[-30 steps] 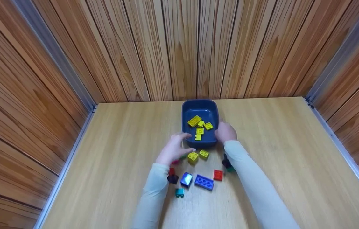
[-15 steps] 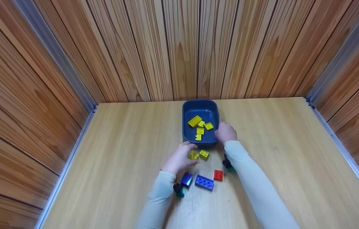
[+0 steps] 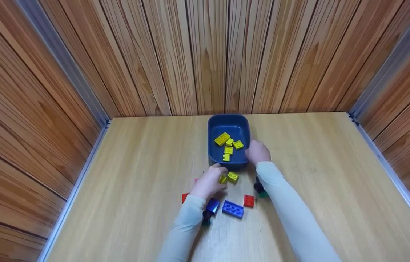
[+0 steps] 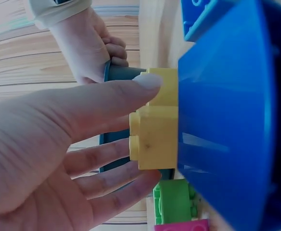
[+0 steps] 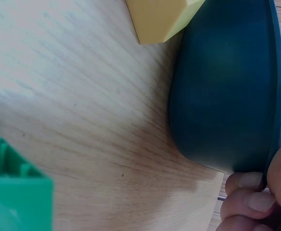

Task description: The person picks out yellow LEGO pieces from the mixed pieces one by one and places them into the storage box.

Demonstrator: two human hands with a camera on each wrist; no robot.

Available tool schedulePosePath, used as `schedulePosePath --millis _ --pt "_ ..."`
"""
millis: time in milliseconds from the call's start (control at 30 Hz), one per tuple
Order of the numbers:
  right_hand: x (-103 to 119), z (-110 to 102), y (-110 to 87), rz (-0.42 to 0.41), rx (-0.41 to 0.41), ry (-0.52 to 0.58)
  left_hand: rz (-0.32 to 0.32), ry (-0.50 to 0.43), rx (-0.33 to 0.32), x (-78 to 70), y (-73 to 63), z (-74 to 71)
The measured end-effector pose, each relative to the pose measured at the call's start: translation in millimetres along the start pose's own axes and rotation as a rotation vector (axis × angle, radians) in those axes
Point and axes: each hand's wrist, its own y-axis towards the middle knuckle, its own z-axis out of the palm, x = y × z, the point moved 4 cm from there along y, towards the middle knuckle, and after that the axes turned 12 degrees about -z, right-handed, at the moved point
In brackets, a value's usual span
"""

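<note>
My right hand [image 3: 258, 151] grips the right rim of a dark blue plastic bin [image 3: 210, 131], its fingers [image 5: 251, 199] curled over the edge. Several yellow toy building bricks [image 3: 222, 138] lie inside. Just in front of the bin, my left hand [image 3: 209, 182] reaches round a yellow four-stud brick [image 4: 154, 137], thumb on one side and nearly straight fingers on the other. The thumb tip overlaps a second yellow brick [image 4: 164, 91] in the left wrist view. That second brick [image 3: 233, 177] stands to the right of the hand in the head view.
Nearer me lie a shiny blue brick [image 3: 213, 206], a long blue brick [image 3: 233, 209] and a red brick [image 3: 249, 201]. Green [image 4: 175, 201] and pink [image 4: 183, 225] bricks sit beside the left fingers. A teal-green brick [image 5: 17, 202] is near the right wrist. Wooden panels [image 3: 208, 54] wall the table.
My left hand has come from the bin's near left corner down and right to the yellow brick, its fingers drawing in around it. The right hand has stayed on the bin's rim.
</note>
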Motion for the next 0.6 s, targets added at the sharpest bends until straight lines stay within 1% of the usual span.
schedulePosePath --millis 133,267,400,600 --pt "1.2 -1.0 -0.7 -0.01 -0.017 -0.022 0.052 0.11 -0.046 -3.3 1.3 1.9" --pt "1.3 -0.4 -0.3 -0.001 -0.006 -0.014 0.083 0.183 -0.064 -5.6 2.6 4.3" --pt "0.5 0.0 0.5 0.011 -0.002 -0.007 0.108 0.216 -0.067 -7.2 2.7 5.2" --pt "0.0 1.1 0.8 0.008 0.006 -0.012 0.107 0.214 -0.043 -7.2 3.7 4.9"
